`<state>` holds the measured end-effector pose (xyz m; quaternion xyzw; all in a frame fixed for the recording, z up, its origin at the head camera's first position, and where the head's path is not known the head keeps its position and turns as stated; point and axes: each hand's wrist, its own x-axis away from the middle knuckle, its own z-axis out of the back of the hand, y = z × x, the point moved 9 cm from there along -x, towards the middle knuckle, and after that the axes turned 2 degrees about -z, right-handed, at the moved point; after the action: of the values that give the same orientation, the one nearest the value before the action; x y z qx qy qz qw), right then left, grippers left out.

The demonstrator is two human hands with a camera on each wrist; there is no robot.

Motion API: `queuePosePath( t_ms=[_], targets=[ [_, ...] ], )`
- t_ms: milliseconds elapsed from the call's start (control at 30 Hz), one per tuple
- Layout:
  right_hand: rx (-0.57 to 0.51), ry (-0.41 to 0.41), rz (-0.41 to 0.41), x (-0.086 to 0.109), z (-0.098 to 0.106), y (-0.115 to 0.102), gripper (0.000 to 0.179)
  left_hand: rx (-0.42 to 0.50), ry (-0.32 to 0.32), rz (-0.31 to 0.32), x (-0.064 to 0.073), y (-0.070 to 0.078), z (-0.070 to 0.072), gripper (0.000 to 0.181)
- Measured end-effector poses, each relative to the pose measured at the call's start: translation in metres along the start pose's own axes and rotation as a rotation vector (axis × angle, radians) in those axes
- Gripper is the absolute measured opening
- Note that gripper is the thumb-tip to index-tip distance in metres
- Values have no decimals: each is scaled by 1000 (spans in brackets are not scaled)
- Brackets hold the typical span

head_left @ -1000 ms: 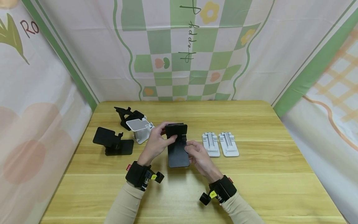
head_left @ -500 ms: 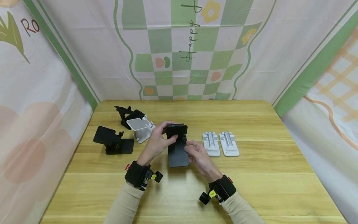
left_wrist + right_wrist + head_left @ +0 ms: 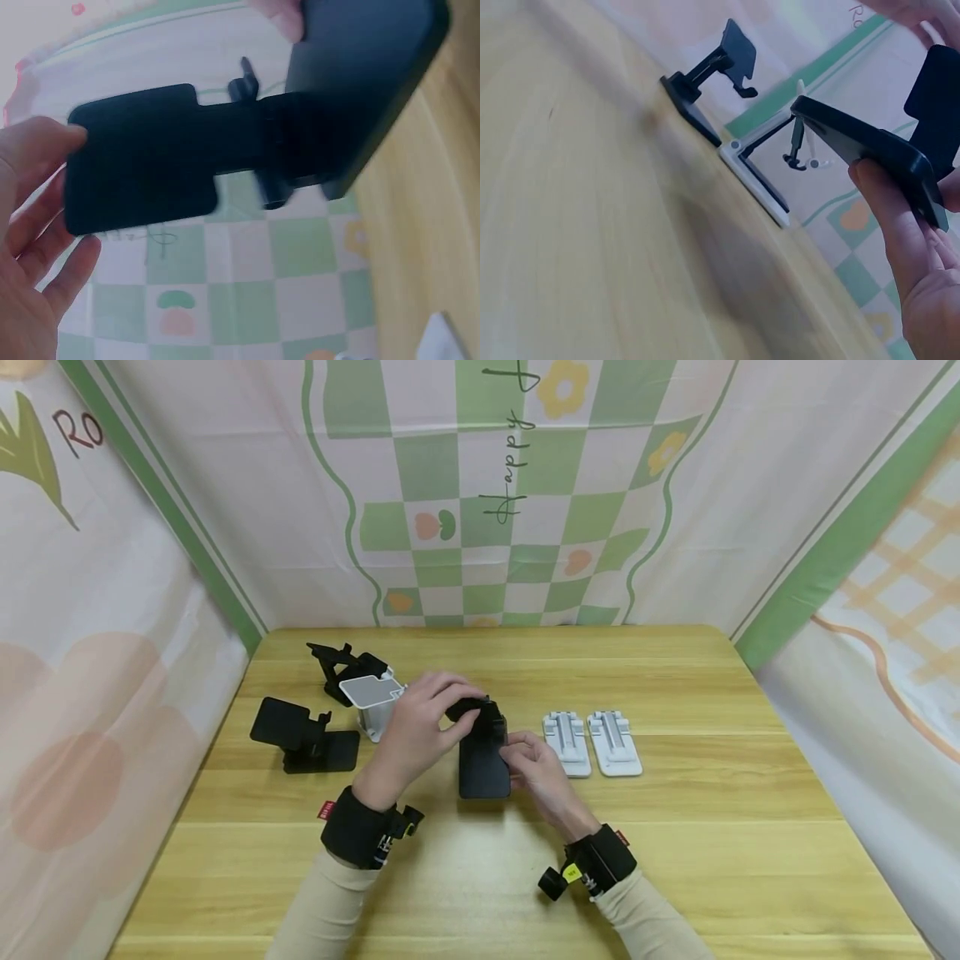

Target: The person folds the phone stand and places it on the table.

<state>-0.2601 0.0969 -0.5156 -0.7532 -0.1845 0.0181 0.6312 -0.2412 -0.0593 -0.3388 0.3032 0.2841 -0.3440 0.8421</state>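
Two bare hands, yours, hold a black phone stand [image 3: 483, 772] above the middle of a wood-grain table [image 3: 735, 777], its base pointing toward you. Your left hand [image 3: 416, 731] pinches the outer edge of the stand's upper plate [image 3: 139, 161], with the thumb on one side and fingers on the other. Your right hand [image 3: 542, 774] grips the side of the base between thumb and fingers. The left wrist view shows the plate set at an angle to the base, the two joined by a narrow hinged arm [image 3: 240, 139].

To your left on the tabletop, three unfolded stands are grouped: a black one [image 3: 321, 755] nearest you, a white one [image 3: 370, 692] with a gray face panel, and another black one [image 3: 367, 667] behind it. The white one is partly hidden by your left hand in the head view. To your right, two folded white stands, one on the left [image 3: 567, 747] and one on the right [image 3: 617, 747], lie side by side, just apart. You wear beige sleeves [image 3: 322, 897] and black wristbands [image 3: 358, 828] in front of a green-checked cloth [image 3: 491, 522] lettered "Happy."
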Motion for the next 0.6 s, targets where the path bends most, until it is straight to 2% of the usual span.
queuePosePath(
  t_ms=[100, 267, 367, 600],
  targets=[
    [33, 10, -1, 0, 2, 2, 26, -82, -40, -28, -2, 8, 0, 19],
    [40, 27, -5, -1, 4, 4, 27, -136, -83, -6, -1, 10, -3, 22],
    [46, 45, -3, -1, 6, 4, 25, -147, -85, -6, -1, 10, -4, 21],
    [39, 73, -11, -1, 6, 4, 26, -173, -51, -52, 2, 15, -7, 19]
  ],
)
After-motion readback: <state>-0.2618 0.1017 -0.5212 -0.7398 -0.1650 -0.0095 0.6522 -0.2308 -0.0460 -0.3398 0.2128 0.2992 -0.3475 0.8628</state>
